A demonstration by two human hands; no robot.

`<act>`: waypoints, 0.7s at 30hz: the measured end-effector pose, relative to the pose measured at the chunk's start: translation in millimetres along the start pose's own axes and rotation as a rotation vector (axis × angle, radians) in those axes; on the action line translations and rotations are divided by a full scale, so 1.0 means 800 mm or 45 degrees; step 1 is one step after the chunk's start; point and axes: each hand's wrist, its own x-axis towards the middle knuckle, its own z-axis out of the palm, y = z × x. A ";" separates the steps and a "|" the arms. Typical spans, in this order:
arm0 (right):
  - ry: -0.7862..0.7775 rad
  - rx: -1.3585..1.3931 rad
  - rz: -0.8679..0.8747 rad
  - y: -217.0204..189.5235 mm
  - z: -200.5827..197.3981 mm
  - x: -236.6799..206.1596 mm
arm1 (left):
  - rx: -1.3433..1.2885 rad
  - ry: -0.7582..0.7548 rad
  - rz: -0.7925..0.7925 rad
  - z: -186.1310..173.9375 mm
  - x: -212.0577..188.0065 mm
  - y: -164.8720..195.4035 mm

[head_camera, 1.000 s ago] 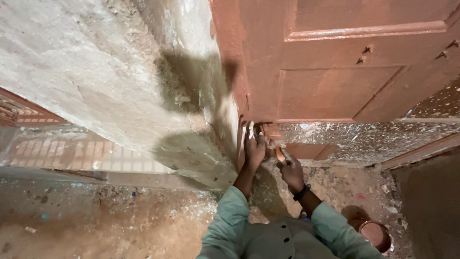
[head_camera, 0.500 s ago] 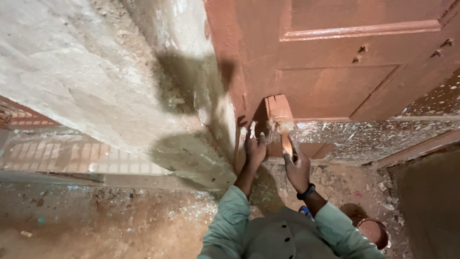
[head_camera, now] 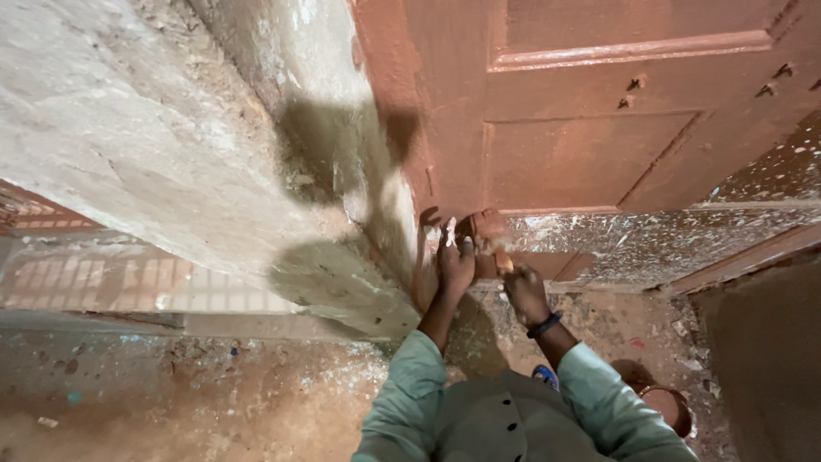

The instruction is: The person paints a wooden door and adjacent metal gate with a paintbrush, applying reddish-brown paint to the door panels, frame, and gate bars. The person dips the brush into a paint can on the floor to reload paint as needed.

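Note:
A reddish-brown panelled door (head_camera: 599,128) stands ahead, its lower part wet with fresh paint. My right hand (head_camera: 523,291) grips a paintbrush (head_camera: 494,244) with a pale wooden handle, its bristles pressed against the door's bottom left corner. My left hand (head_camera: 456,261) rests flat against the door's left edge beside the brush, fingers spread and flecked with paint. Both sleeves are pale green, and a dark band sits on my right wrist.
A rough grey plastered wall (head_camera: 171,154) runs along the left of the door. The floor (head_camera: 214,402) is dirt, speckled with paint. A small round paint tin (head_camera: 667,406) sits on the ground by my right elbow. A paint-spattered threshold (head_camera: 650,244) lies below the door.
The brush has come down from higher on the door panel to its bottom corner. My left hand stays on the door's edge.

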 end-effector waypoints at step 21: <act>0.136 0.011 -0.042 0.002 0.056 -0.006 | -0.024 -0.048 0.102 -0.016 0.017 0.007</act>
